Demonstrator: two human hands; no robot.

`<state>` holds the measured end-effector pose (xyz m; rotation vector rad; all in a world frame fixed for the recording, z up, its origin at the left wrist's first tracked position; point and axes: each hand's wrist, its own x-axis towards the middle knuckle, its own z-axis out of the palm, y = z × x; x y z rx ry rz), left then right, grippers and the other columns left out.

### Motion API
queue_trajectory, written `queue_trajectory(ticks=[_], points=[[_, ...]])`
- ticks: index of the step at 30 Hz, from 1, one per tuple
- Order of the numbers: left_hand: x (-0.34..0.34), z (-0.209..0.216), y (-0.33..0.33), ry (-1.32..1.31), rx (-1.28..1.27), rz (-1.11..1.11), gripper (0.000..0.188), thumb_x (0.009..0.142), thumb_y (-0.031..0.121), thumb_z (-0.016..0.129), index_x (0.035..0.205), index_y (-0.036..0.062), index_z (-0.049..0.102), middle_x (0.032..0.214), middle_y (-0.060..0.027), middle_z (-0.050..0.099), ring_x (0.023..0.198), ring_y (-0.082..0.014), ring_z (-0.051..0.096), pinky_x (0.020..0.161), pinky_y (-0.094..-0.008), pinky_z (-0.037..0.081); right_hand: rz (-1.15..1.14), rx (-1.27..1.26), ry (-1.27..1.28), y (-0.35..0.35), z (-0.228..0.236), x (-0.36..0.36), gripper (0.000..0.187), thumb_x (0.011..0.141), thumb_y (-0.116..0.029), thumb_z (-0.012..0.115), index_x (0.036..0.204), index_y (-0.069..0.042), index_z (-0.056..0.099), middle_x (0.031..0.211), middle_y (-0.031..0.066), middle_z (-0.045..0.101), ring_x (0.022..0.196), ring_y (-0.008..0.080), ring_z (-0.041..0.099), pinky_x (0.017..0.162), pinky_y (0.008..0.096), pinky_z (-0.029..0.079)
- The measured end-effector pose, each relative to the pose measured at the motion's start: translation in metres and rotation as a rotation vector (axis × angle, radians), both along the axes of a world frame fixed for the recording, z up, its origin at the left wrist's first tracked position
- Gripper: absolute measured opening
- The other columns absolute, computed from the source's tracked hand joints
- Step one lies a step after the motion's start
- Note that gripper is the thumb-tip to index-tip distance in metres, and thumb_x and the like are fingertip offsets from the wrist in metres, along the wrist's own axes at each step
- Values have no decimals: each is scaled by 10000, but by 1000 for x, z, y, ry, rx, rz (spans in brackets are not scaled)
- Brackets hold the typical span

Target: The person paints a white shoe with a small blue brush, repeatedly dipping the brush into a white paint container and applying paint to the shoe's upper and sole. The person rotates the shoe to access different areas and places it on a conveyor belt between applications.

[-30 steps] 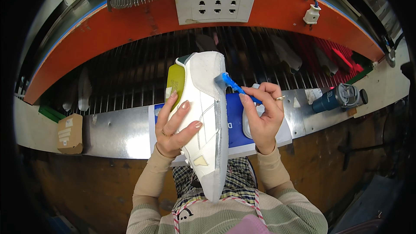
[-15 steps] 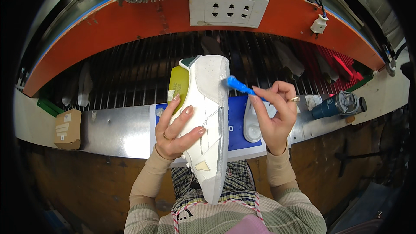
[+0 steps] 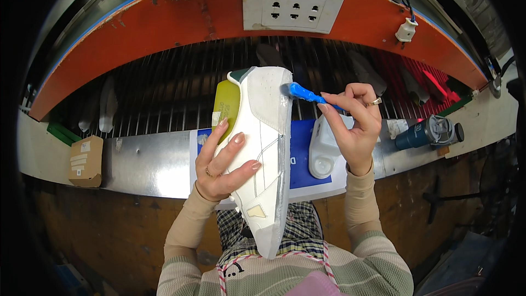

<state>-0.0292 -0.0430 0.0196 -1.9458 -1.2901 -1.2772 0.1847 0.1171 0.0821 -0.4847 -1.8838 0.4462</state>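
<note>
A white sneaker upper (image 3: 262, 148) with grey patches hangs in front of me, heel away and toe toward my body. A yellow-green last (image 3: 229, 101) fills its collar. My left hand (image 3: 222, 164) grips the shoe from its left side, fingers spread over the white panel. Between thumb and fingers my right hand (image 3: 359, 120) pinches a blue-handled brush (image 3: 307, 94). The brush's tip touches the shoe's lower edge near the heel; its bristles are hard to make out. No outsole shows on the shoe's grey bottom edge.
A white plastic container (image 3: 322, 156) stands on a blue-and-white sheet (image 3: 303, 178) beneath my right hand. Along the metal ledge (image 3: 145, 170) lie a small cardboard box (image 3: 86, 161) and a dark blue tumbler (image 3: 422, 134). Beyond runs a rack of dark rods (image 3: 170, 87), below an orange panel (image 3: 208, 19).
My right hand has moved slightly away from my body and to the right, the brush tip shifting farther along the heel edge. My left hand keeps its hold on the shoe.
</note>
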Motion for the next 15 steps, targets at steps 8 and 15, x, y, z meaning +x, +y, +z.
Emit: queue_trajectory(ticks=[8,15], points=[[1,2,2,11,0,7,465,768,147,817,1164,263,603,1343,-55,555,1309,-380,501,1007,-406,576,73,51,-41,-1,0,11,254,708,54,806,949,-10,764,934,49,501,701,106,521,616,231,433],[4,1,7,-31,19,-7,467,761,156,822,1164,237,600,1340,-71,562,1300,-379,512,1045,-424,543,104,35,-41,-6,-8,17,264,693,35,816,943,-37,771,918,43,508,659,91,481,561,230,390]])
